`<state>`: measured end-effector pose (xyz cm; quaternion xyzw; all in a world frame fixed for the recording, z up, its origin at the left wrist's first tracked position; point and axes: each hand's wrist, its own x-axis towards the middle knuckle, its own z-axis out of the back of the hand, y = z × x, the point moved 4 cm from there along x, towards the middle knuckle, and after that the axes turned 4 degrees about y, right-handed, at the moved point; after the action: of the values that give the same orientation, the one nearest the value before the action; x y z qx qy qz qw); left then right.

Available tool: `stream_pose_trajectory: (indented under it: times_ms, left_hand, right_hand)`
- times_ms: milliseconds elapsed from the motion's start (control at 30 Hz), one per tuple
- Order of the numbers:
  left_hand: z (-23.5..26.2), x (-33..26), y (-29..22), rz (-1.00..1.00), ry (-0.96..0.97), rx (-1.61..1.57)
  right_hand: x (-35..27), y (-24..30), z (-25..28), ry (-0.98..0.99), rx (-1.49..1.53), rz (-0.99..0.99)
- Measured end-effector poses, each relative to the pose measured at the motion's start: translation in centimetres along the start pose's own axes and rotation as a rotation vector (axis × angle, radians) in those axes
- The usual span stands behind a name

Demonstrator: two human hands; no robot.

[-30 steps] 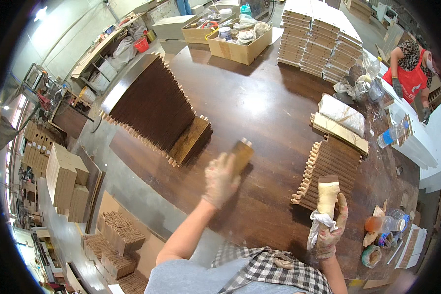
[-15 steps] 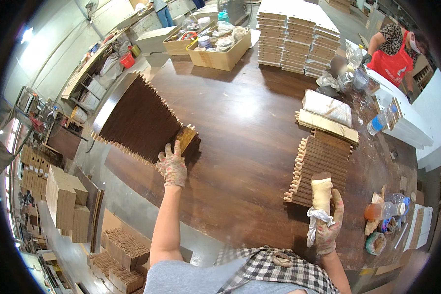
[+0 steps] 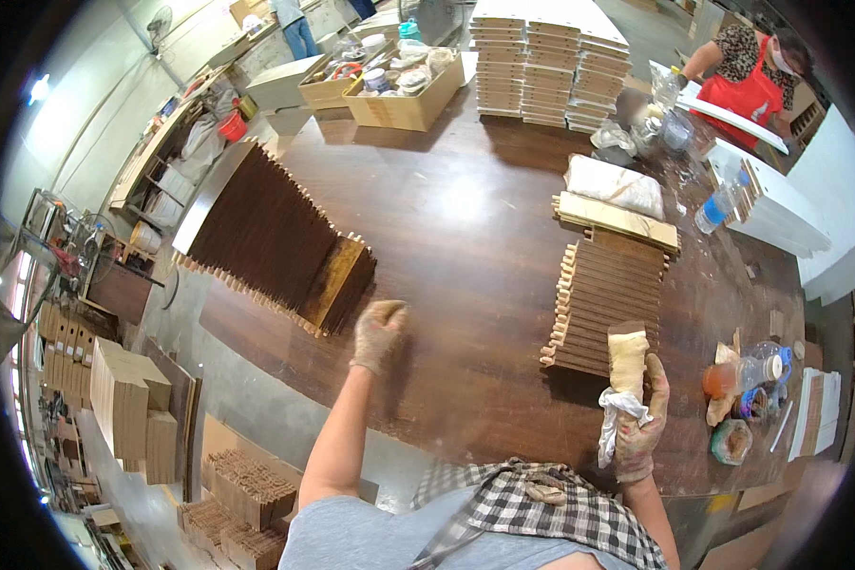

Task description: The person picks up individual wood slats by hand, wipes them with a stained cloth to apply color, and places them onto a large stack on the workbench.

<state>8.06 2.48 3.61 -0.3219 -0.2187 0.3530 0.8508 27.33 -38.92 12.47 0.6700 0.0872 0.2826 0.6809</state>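
Two rows of dark wood pieces with pegged ends are standing on the table (image 3: pixel 465 256). The left row (image 3: pixel 266 237) is looking longer, the right row (image 3: pixel 606 299) shorter. From this I am judging that the larger part is done and the right row is remaining — but which row is finished, I cannot tell surely.

The hands are staying apart. The left hand (image 3: pixel 380 334) is hovering just beside the left row, its fingers half curled; nothing is showing in it. The right hand (image 3: pixel 639 439) is gripping a pad (image 3: pixel 627 366) and a white cloth (image 3: pixel 610 432), near the close end of the right row.

Behind this row, pale strips (image 3: pixel 617 220) and a white bundle (image 3: pixel 615 186) are lying — they are limiting the space there. Bottles (image 3: pixel 765 366) are crowding the right side, while cartons (image 3: pixel 399 109) and white panels (image 3: pixel 546 66) are occupying the far edge.
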Motion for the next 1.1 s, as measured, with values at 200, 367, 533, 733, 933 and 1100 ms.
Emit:
stream_pose_trajectory:
  times_ms: [200, 367, 533, 733, 933, 1100]
  left_hand:
    - [1.2, -0.1, 0.3, 0.039, -0.133, -0.064]
    - [-7.0, -4.3, -14.7, -0.651, -0.015, 0.004]
    - [-15.8, -13.1, -23.6, -0.951, 0.366, 0.304]
    - [-14.9, -15.2, -23.9, -0.872, 0.730, 0.242]
    - [-19.3, -12.8, -26.4, -0.820, 0.615, 0.360]
    - [-17.6, -12.4, -25.3, -0.540, 0.730, 0.108]
  right_hand:
    - [-0.4, 0.2, 1.3, -0.044, 0.130, -0.022]
    - [-0.3, 2.1, 5.1, -0.221, 0.123, -0.057]
    - [-2.8, 2.5, 8.6, -0.334, 0.048, -0.034]
    - [-5.7, 2.2, 9.9, -0.441, 0.208, 0.021]
    - [-5.9, 1.5, 10.7, -0.419, 0.186, -0.030]
    - [-7.3, 1.4, 12.7, -0.343, 0.137, -0.143]
